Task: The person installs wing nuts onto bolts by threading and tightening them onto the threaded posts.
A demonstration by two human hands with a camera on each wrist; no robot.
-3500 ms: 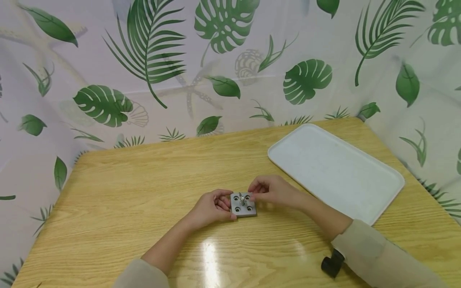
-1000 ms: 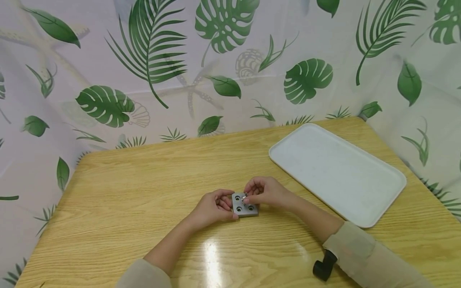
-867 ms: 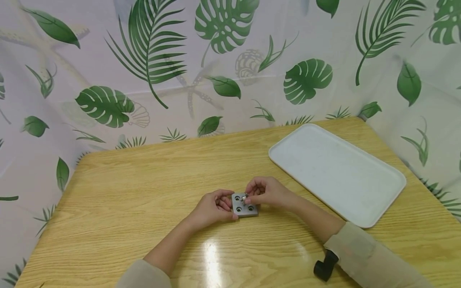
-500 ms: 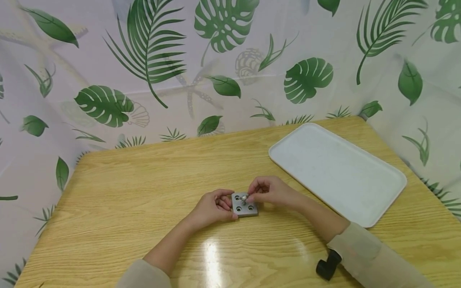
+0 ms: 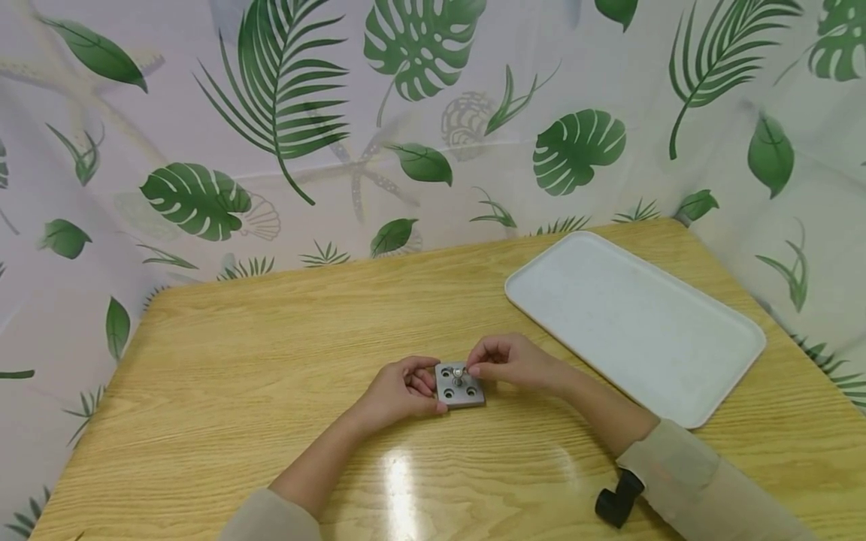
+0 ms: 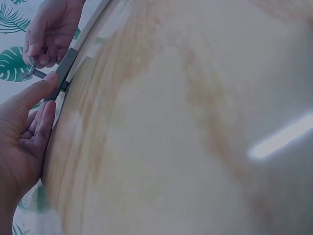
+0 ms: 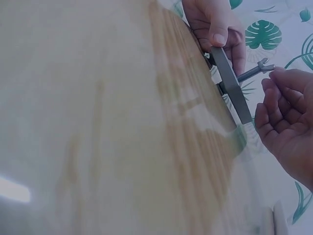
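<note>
A grey square metal plate (image 5: 462,398) with round holes near its corners is held just above the table. My left hand (image 5: 395,392) grips its left edge, thumb at the near corner. From the plate's middle rises a metal shaft (image 7: 250,74) topped by a small wing nut (image 7: 265,65). The right hand (image 5: 517,364) has its fingers curled, and thumb and forefinger pinch one wing in the right wrist view. Short dark feet (image 6: 64,86) stick out of the plate's underside. Part of the left fingers is hidden behind the plate.
A white rectangular tray (image 5: 636,323) lies on the wooden table (image 5: 284,338) at the right. A black wrist mount (image 5: 619,498) hangs under the right sleeve. Leaf-printed cloth (image 5: 406,188) hangs behind the table.
The right fingers were over the wing nut a second ago; they have drawn back slightly to the right, baring more of it. The left hand and plate have hardly moved.
</note>
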